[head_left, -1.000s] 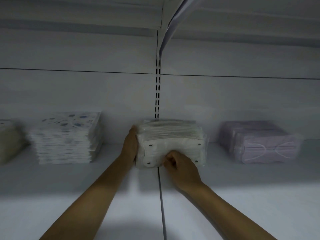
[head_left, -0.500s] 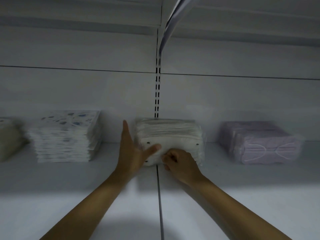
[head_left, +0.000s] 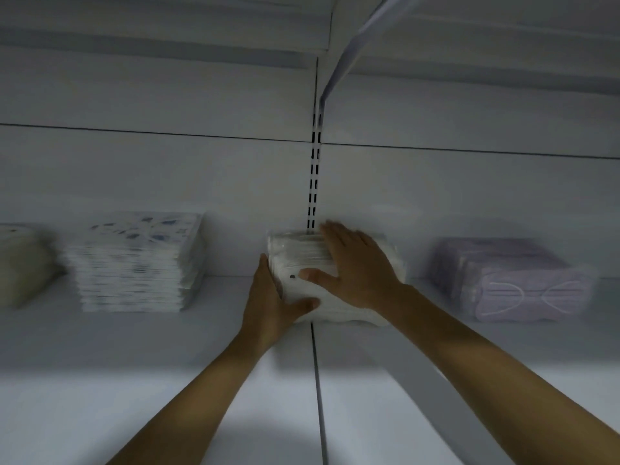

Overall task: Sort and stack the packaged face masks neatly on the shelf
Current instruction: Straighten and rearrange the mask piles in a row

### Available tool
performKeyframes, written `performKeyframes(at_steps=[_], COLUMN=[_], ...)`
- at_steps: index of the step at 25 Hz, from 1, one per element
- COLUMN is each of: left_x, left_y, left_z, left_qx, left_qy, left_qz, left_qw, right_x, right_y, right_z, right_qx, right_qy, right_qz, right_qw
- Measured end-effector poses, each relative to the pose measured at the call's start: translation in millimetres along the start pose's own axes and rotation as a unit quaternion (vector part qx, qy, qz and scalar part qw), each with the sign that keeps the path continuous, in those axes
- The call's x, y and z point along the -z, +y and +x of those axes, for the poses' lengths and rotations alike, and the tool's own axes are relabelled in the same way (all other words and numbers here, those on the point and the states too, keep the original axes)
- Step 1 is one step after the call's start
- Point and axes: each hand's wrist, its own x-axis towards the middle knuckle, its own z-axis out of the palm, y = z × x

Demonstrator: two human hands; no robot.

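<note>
"Reading from the left, how did it lie?"

"The patterned stack (head_left: 134, 260) stood apart. Next, the left hand (head_left: 268, 297) lay straight-fingered against the left end of the white mask stack (head_left: 298, 255), thumb across its front."

"And the stack itself?"

"Mid-row on the shelf (head_left: 167, 364), its long axis seemingly along the shelf. The right hand (head_left: 355, 270) lay spread flat on top, gripping nothing, and the lilac pack (head_left: 510, 283) sat apart beyond."

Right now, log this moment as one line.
left hand: braces side of white plastic-wrapped mask stack | right hand: flat on top | stack: on white shelf
</note>
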Motion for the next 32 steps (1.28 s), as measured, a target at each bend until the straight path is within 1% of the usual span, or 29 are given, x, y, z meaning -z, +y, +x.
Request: performKeyframes(at_steps=[2, 5, 7, 8, 10, 11, 13, 18, 21, 24, 27, 32], left_x=[0, 2, 2, 2, 1, -1, -2, -4, -4, -3, -5, -1], left_y=[1, 3, 2, 0, -5, -8, -13, -13, -16, -11, -8, -9], left_z=[2, 2, 3, 4, 5, 6, 7, 9, 9, 6, 3, 6], left_qx=[-0.011, -0.028, -0.014, -0.007, 0.000, 0.005, 0.016, 0.004, 0.012, 0.028, 0.050, 0.027], left_qy=[-0.005, -0.003, -0.001, -0.002, -0.003, -0.006, -0.002, 0.009, 0.007, 0.013, 0.015, 0.012], left_qz=[-0.010, 0.001, 0.005, 0.008, 0.016, 0.019, 0.031, 0.021, 0.009, 0.000, -0.008, -0.022], left_qw=[1.000, 1.000, 1.000, 1.000, 1.000, 1.000, 0.999, 1.000, 1.000, 1.000, 0.999, 0.999], right_x=[-3, -6, -2, 1, 8, 10, 14, 16, 7, 3, -1, 3], right_y=[-13, -34, -38, -35, -24, -17, -3, 27, 36, 36, 37, 34], right_z=[9, 27, 35, 36, 32, 28, 19, 4, -4, -6, -9, -8], right_qx=[0.021, 0.038, 0.033, 0.023, 0.008, 0.003, -0.015, -0.048, -0.029, -0.009, -0.008, -0.014], right_qy=[-0.019, -0.022, -0.023, -0.023, -0.050, -0.045, -0.015, -0.055, -0.082, -0.061, -0.029, -0.006], right_qz=[0.009, 0.001, 0.018, 0.029, 0.051, 0.057, 0.040, -0.013, -0.068, -0.103, -0.109, -0.096], right_qw=[1.000, 0.999, 0.999, 0.999, 0.997, 0.997, 0.999, 0.997, 0.994, 0.993, 0.994, 0.995])
